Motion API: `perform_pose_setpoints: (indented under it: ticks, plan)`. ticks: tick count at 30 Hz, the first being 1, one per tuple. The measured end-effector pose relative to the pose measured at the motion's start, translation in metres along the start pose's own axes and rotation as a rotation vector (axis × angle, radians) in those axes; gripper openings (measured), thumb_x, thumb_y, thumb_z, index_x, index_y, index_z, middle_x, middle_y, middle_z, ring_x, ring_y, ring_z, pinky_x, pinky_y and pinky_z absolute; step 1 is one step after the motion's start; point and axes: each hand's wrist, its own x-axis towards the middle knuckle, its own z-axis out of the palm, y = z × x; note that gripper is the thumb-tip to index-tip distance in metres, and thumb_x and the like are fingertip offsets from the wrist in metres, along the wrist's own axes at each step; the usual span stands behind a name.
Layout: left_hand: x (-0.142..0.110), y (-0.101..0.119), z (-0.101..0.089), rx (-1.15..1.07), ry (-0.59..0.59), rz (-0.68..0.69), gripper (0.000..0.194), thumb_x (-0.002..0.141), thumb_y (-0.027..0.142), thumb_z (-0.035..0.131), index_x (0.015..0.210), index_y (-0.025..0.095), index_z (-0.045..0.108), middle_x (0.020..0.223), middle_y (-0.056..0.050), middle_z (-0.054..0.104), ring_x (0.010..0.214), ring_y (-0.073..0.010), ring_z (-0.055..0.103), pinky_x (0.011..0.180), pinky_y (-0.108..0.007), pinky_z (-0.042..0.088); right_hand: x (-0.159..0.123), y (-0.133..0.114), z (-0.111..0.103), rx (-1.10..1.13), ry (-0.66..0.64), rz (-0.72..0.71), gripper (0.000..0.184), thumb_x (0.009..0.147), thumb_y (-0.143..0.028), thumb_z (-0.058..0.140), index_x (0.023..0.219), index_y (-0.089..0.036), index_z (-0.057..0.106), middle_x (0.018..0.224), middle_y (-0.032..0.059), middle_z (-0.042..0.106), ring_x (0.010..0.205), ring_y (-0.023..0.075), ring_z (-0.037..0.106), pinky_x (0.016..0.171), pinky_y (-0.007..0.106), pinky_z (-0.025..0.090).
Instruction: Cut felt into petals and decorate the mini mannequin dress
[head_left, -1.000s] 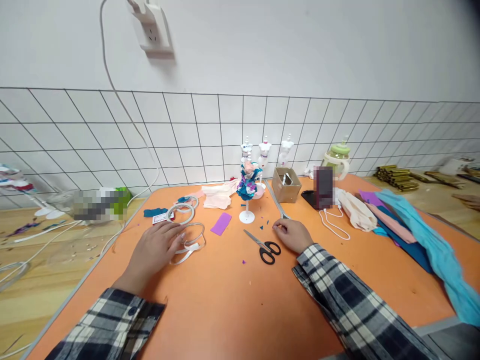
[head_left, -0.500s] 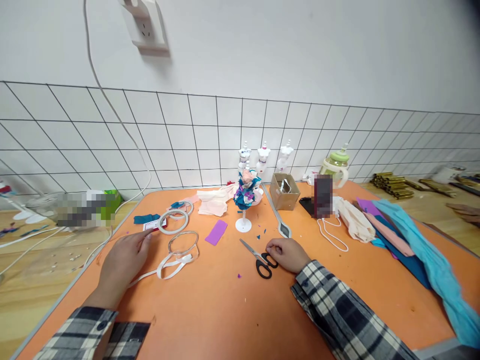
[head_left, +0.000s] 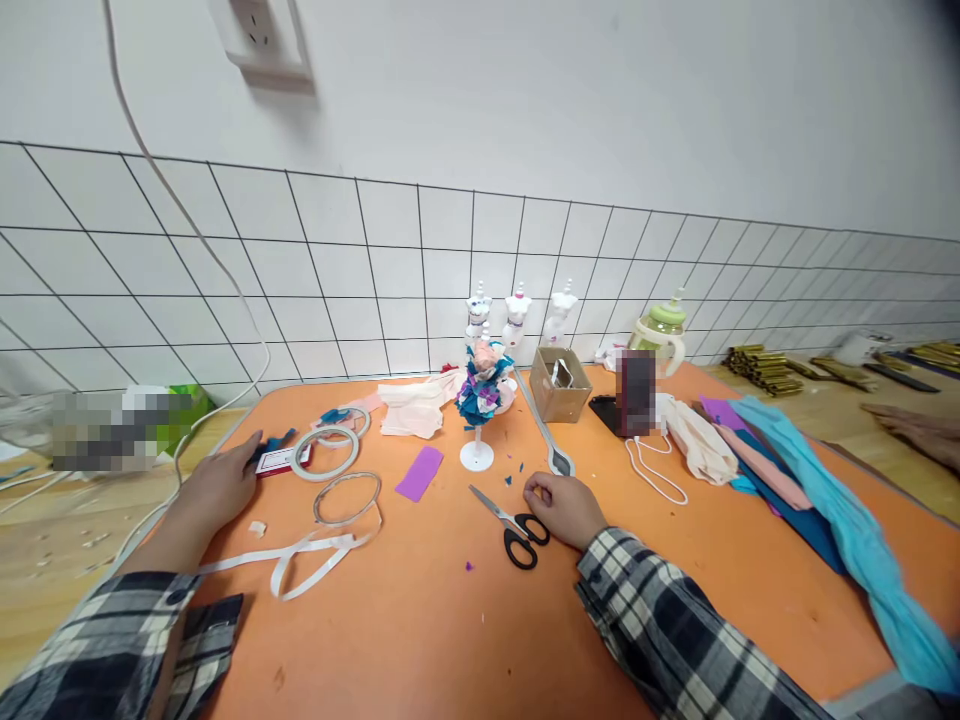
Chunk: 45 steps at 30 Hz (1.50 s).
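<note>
Currently your left hand (head_left: 221,490) is partly spread at the blue scrap (head_left: 283,439) and red-edged packet (head_left: 277,460); you cannot tell whether it grips either. Your right hand (head_left: 564,508) lies loosely curled, holding nothing visible, just beside the handles of the scissors (head_left: 511,519) on the tabletop (head_left: 397,640). Farther out, you have the tape roll (head_left: 352,452) near the packet and the flower-covered stand (head_left: 484,388) upright beyond the scissors.

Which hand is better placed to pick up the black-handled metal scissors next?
The right hand, most likely: it lies loosely curled right by the handle end of the scissors, while the left hand is away across the orange tabletop, near a thin dark-blue scrap.
</note>
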Motion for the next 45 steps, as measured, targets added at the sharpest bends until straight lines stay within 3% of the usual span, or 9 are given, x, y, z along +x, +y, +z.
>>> perform_pose_setpoints:
  ticks: [5,9,14,17,19,24,30,35,45]
  plan:
    - [-0.014,-0.001,-0.011,-0.05,0.105,-0.127,0.046,0.093,0.042,0.038,0.115,0.013,0.066,0.103,-0.016,0.075,0.106,-0.0461,0.063,0.08,-0.052,0.05,0.005,0.004,0.002,0.04,0.059,-0.009,0.014,0.083,-0.025,0.056,0.082,-0.023,0.069,0.058,-0.0027,0.057,0.058,0.0127,0.053,0.055,0.023,0.027]
    - [-0.04,0.036,-0.037,-0.397,0.293,-0.256,0.061,0.09,0.064,0.033,0.121,0.022,0.065,0.107,-0.009,0.076,0.1,-0.0395,0.066,0.076,-0.047,0.052,0.004,-0.002,-0.002,0.087,0.16,-0.022,0.017,0.085,-0.028,0.054,0.084,-0.02,0.069,0.057,-0.0014,0.054,0.058,0.014,0.052,0.057,0.025,0.033]
    - [-0.108,0.145,-0.051,-0.928,-0.34,0.142,0.048,0.074,0.067,0.061,0.082,0.023,0.079,0.091,-0.007,0.079,0.089,-0.0312,0.069,0.083,-0.039,0.054,-0.018,-0.051,0.003,0.358,0.295,-0.188,0.034,0.093,-0.038,0.043,0.11,-0.018,0.065,0.088,0.0061,0.064,0.078,0.0162,0.059,0.074,0.028,0.046]
    - [-0.15,0.198,-0.037,-1.071,-0.595,0.242,0.045,0.081,0.061,0.059,0.079,0.02,0.079,0.081,-0.007,0.077,0.08,-0.0259,0.069,0.08,-0.035,0.054,-0.034,-0.084,0.013,0.846,0.064,-0.284,0.048,0.094,-0.049,0.042,0.134,-0.023,0.05,0.125,0.0106,0.058,0.1,0.0198,0.061,0.062,0.025,0.051]
    - [-0.165,0.216,-0.027,-1.154,-0.694,0.21,0.049,0.083,0.061,0.055,0.086,0.019,0.078,0.086,-0.009,0.078,0.085,-0.0268,0.07,0.083,-0.036,0.054,-0.04,-0.095,0.018,0.959,-0.103,-0.236,0.049,0.089,-0.051,0.053,0.129,-0.023,0.054,0.12,0.0102,0.061,0.097,0.02,0.064,0.06,0.024,0.052]
    - [-0.169,0.22,-0.018,-1.125,-0.662,0.199,0.048,0.081,0.062,0.057,0.083,0.019,0.077,0.083,-0.007,0.076,0.084,-0.0251,0.068,0.082,-0.033,0.053,-0.041,-0.086,0.023,0.933,-0.419,-0.018,0.025,0.078,-0.031,0.068,0.096,-0.015,0.065,0.076,0.0026,0.066,0.057,0.0109,0.059,0.05,0.022,0.049]
    - [-0.164,0.213,-0.019,-1.065,-0.639,0.131,0.053,0.082,0.065,0.05,0.072,0.018,0.073,0.075,-0.008,0.073,0.063,-0.0207,0.063,0.064,-0.03,0.052,-0.036,-0.073,0.019,0.882,-0.312,-0.178,0.029,0.075,-0.01,0.061,0.103,-0.016,0.065,0.078,-0.0005,0.064,0.065,0.0088,0.057,0.061,0.021,0.046]
    - [-0.167,0.217,-0.022,-1.15,-0.565,0.224,0.056,0.073,0.062,0.064,0.11,0.021,0.071,0.1,-0.01,0.074,0.073,-0.0231,0.065,0.067,-0.03,0.052,-0.043,-0.076,0.02,0.837,-0.47,-0.286,0.036,0.075,-0.007,0.054,0.108,-0.018,0.064,0.077,-0.0021,0.061,0.059,0.0081,0.056,0.055,0.019,0.045]
    - [-0.166,0.218,-0.014,-0.993,-0.606,0.223,0.025,0.077,0.046,0.066,0.073,0.021,0.071,0.071,-0.001,0.069,0.069,-0.019,0.06,0.063,-0.024,0.046,-0.054,-0.08,0.019,0.558,-0.312,-0.45,0.04,0.077,-0.015,0.06,0.115,-0.023,0.057,0.078,-0.0047,0.063,0.059,0.0086,0.055,0.059,0.019,0.041]
